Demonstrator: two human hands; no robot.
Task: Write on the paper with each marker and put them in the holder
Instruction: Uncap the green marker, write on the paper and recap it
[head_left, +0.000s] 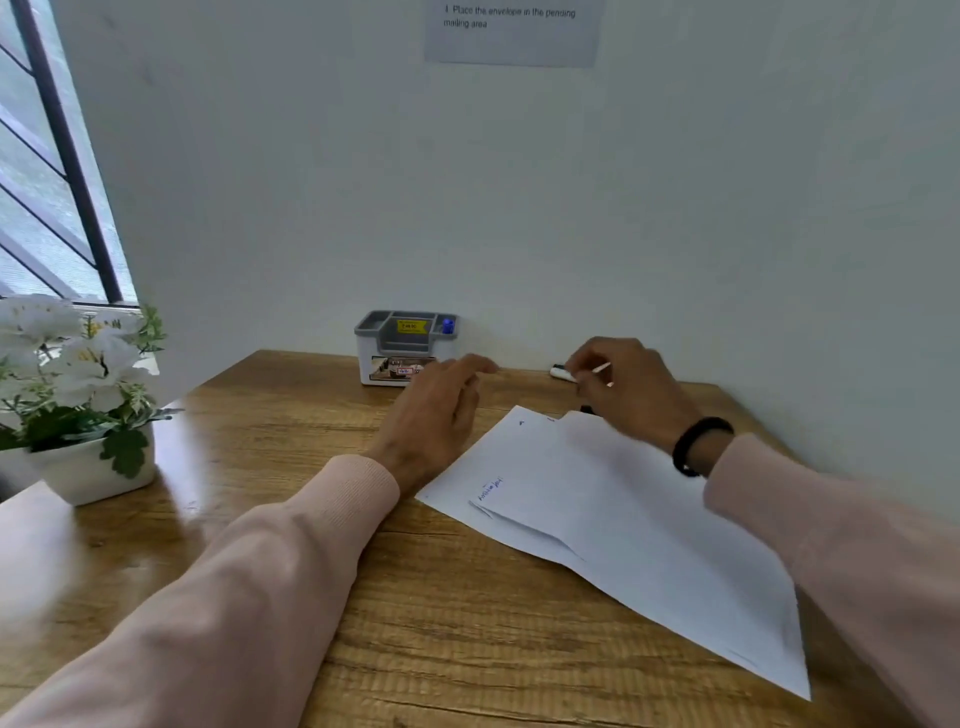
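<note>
- Since the paper (613, 514) lies nearest, slanting from 5 o'clock up to 11 across the tabletop (415, 597), one blue line is already written on it.
- Left hand (436, 410) hovers past its far-left corner, fingers loosely spread, holding nothing.
- Right hand (623, 389) is nearer the marker (562, 372), lying crosswise at its 10 o'clock; its fingers curl toward it, though I cannot tell whether they grip.
- Holder (405, 345) stands farthest, at 12 o'clock, with a blue marker (448, 326) inside.

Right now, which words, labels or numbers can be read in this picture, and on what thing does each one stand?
Sheet on the wall: "Place the envelope in the pending mailing area", after a number too blurred to read.
Yellow label on the holder: too small to read.
Picture sticker on the holder's front: too small to read.
Blue handwriting on the paper: illegible.
</note>
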